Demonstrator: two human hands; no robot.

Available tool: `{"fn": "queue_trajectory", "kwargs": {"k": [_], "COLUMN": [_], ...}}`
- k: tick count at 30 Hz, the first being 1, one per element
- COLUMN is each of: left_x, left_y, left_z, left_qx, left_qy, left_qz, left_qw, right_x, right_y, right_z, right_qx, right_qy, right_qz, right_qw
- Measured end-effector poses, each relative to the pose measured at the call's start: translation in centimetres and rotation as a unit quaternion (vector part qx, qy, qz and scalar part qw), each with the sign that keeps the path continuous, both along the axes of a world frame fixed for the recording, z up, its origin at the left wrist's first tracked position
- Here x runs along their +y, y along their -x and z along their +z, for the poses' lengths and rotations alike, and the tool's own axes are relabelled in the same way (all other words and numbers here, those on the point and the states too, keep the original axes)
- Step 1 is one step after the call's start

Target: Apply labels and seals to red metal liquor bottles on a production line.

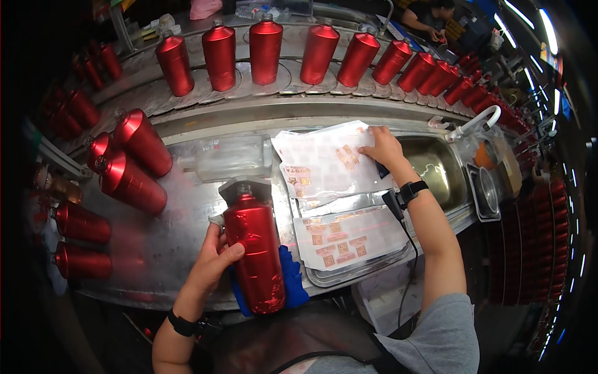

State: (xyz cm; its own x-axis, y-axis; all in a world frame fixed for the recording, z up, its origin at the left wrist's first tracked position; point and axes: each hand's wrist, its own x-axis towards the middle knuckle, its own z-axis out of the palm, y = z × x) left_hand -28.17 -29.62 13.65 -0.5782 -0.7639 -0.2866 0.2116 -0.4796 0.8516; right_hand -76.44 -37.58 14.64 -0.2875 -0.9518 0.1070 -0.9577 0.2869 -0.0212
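Note:
A red metallic bottle (254, 249) leans in front of me, its neck pointing away and its base toward my body. My left hand (218, 252) is closed on its left side, thumb over the front; a whitish scrap shows by the fingertips. Behind the bottle's neck is a dark grey angular support (256, 189), and a blue cloth (291, 277) lies underneath. My right hand (385, 151) rests on the upper printed sheets (330, 181), thumb apart from the fingers, near small red-gold decals. Below them is another sheet with decals (333, 240). The right fingertips are partly hidden.
Several red bottles (265, 53) stand along the curved conveyor (293, 75); more (132, 185) are on the left of the metal table (187, 249). A clear container (230, 156) sits behind my bottle. Right are a water basin (430, 168) and white faucet (474, 124). A person (427, 22) works far right.

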Motion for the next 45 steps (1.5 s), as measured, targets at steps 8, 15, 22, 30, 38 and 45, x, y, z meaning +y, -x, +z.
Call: {"fn": "queue_trajectory", "kwargs": {"k": [8, 15, 22, 30, 38, 45], "left_x": [-0.6, -1.5, -1.7, -2.0, -3.3, -2.8], "left_y": [-0.3, -1.0, -1.7, -1.9, -3.8, -3.8], "left_z": [0.0, 0.0, 0.0, 1.6, 2.9, 2.6], "left_qx": [-0.011, -0.023, -0.032, -0.028, 0.004, -0.021], "left_qy": [-0.012, -0.022, -0.024, -0.013, -0.033, 0.049], "left_qz": [-0.005, -0.015, -0.024, -0.009, -0.040, 0.000], "left_qw": [1.000, 0.999, 0.999, 0.999, 0.999, 0.999], "right_x": [-3.0, -4.1, -3.3, 0.7, 6.4, 8.2], "right_y": [1.9, 2.5, 0.8, -7.4, -20.8, -28.5], "right_z": [-0.1, -1.7, -1.6, 4.1, 11.9, 16.8], "right_qx": [0.014, 0.034, 0.009, -0.017, -0.145, -0.285], "right_qy": [-0.014, 0.056, 0.121, 0.144, 0.087, 0.005], "right_qz": [-0.031, 0.021, 0.036, 0.137, 0.243, 0.321], "right_qw": [0.999, 0.998, 0.992, 0.980, 0.955, 0.903]}}
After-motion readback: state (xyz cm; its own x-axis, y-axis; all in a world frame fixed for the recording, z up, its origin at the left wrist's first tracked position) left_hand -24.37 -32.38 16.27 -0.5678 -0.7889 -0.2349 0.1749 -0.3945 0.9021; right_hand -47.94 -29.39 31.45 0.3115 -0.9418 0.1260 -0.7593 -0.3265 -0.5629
